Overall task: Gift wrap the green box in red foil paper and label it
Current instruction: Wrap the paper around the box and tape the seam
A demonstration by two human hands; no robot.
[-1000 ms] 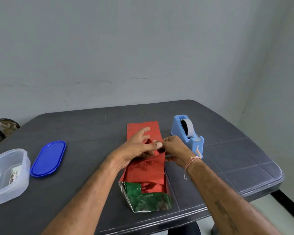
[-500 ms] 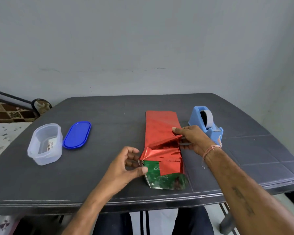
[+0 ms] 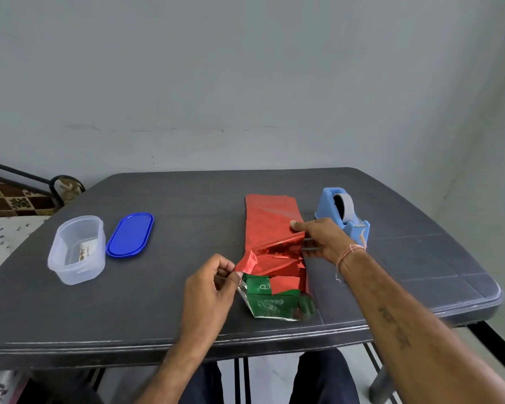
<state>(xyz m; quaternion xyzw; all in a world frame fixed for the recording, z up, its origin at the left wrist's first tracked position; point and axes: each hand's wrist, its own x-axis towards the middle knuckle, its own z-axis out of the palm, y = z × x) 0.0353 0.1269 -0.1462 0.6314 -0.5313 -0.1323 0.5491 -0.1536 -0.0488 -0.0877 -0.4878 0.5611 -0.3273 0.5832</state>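
the green box [image 3: 270, 301] lies on the bench [image 3: 187, 228] with its long axis running straight away from the person. its near end is bare and close to the front edge, and the rest sits under the red foil paper [image 3: 270, 217]. a loose flap of foil stands up across the middle, and both hands are on it, 1 at each side. the left hand [image 3: 210, 290] is nearer the bare end, just left of the box, forearm coming up from below, its thumb and fingers [image 3: 236, 277] pinching the flap's free corner. the right hand [image 3: 318, 237] reaches in from the right beside the blue tape dispenser [image 3: 344, 212], thumb pressed on top of the foil and fingers curled at its right edge, gripping it. something grey shows among those fingers and i cannot tell what. to me the flap needs drawing toward the person, over the bare green.
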